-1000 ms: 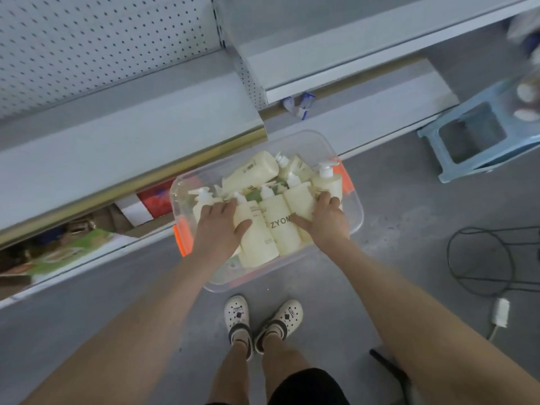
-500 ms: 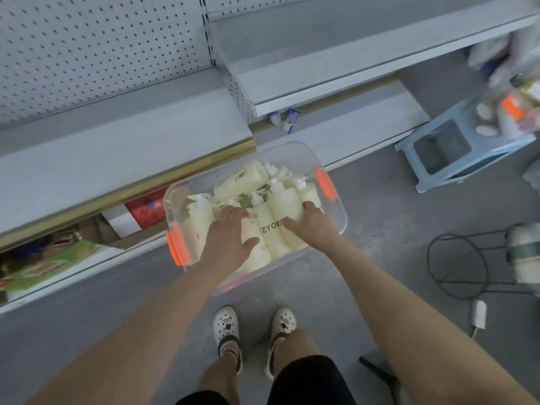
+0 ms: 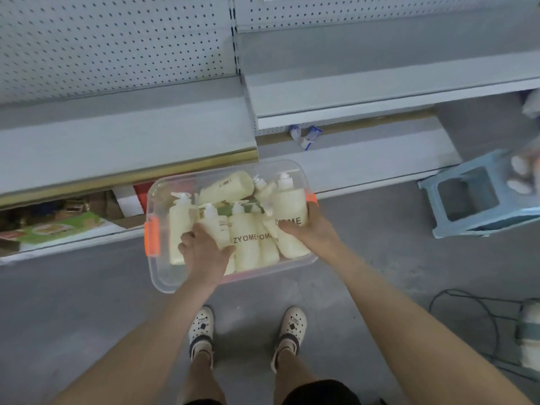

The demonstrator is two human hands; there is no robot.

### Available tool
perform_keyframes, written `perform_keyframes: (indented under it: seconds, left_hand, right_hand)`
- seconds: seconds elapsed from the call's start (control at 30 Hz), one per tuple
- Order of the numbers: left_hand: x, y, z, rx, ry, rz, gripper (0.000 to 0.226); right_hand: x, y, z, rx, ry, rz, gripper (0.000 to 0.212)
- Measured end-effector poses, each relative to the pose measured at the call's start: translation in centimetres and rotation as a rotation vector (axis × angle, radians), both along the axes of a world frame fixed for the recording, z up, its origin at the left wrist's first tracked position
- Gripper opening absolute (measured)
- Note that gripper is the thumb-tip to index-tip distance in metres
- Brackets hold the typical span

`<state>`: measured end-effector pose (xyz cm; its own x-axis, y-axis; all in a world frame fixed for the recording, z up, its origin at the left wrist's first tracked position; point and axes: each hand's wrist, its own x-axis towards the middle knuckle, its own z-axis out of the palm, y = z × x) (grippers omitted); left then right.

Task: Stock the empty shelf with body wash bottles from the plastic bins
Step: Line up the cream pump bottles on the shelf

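a grey concrete floor (image 3: 87,302) runs along the foot of the shelving. on it sits a clear plastic bin with orange latches (image 3: 163,276), just in front of the lowest ledge, and near the right edge a pale blue plastic stool (image 3: 455,226) and a looping black cable (image 3: 493,323). a pair of white clogs (image 3: 201,325) stands near the bin. the grey metal shelf with a brass-coloured edge strip (image 3: 117,141) is bare, and beneath it lie a green printed box (image 3: 58,229) and other cartons.

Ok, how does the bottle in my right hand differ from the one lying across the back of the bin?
The right-hand bottle points its pump at the shelf and shows ZYOME; the back bottle lies crosswise, small print up. The first is gripped, the second untouched. Both are cream.
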<state>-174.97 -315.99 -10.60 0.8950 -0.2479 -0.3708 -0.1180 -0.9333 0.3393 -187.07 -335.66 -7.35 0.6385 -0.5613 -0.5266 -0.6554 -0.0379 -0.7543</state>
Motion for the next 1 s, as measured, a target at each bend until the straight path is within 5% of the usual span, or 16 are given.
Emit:
perform_keyframes:
  seconds: [0.13, 0.3, 0.4, 0.53, 0.63, 1.0]
  left_hand:
    - [0.1, -1.5, 0.0, 0.195, -0.079, 0.003, 0.091]
    - [0.8, -1.8, 0.3, 0.112, 0.015, 0.118, 0.08]
    - [1.1, -0.3, 0.3, -0.11, 0.114, 0.213, 0.08]
    - [0.2, 1.5, 1.5, -0.738, 0.424, 0.503, 0.062]
    - [-0.4, 2.1, 2.5, -1.02, 0.635, 0.578, 0.059]
    - [0.2, 1.0, 11.0, -1.107, 0.699, 0.299, 0.058]
  right_hand:
    - [0.0, -2.6, -0.2, 0.005, -0.002, 0.02, 0.064]
    - [1.0, -2.6, -1.5, 0.049, -0.026, 0.043, 0.06]
    - [1.4, -2.1, -2.3, 0.135, -0.037, 0.039, 0.057]
    - [1.1, -1.7, -1.9, 0.269, -0.082, 0.009, 0.059]
    - [0.7, -1.8, -0.5, 0.341, -0.12, -0.013, 0.06]
    - [-0.7, -2.5, 10.5, 0.087, -0.253, -0.06, 0.05]
